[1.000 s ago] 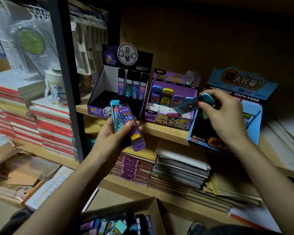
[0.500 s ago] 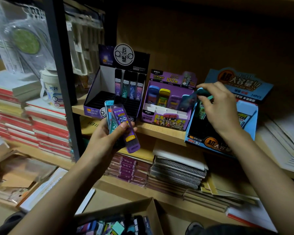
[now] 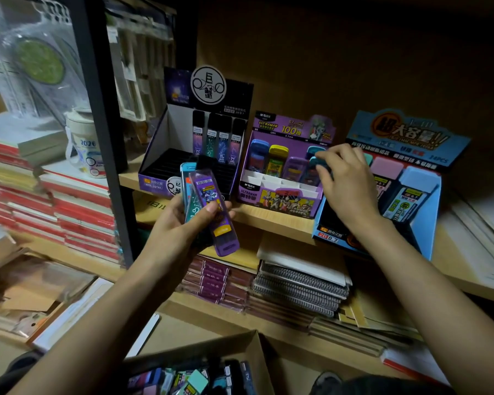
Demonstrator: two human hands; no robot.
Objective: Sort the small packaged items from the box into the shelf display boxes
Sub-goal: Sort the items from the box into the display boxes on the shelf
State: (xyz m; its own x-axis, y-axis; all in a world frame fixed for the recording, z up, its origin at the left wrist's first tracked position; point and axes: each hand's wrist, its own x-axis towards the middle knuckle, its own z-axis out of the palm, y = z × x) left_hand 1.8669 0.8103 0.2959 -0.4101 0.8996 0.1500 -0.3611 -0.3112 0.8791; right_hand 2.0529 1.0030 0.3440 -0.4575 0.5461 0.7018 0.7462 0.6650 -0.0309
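One dim wooden shelf (image 3: 271, 220), grey spiral notebooks (image 3: 300, 283) stacked beneath.
Left hand (image 3: 180, 226) grips flat purple plastic case (image 3: 211, 206); right hand (image 3: 345, 183) pinches teal-capped case (image 3: 315, 161) at purple cardboard display box (image 3: 285, 202).

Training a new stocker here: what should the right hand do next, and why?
Probably push the teal-capped case down and let go: the right hand pinches it at the right end of the purple display box, beside the cases standing there.

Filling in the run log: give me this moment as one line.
left hand: holds purple case, teal case | right hand: grips teal-capped case at purple display box | cardboard box: items inside
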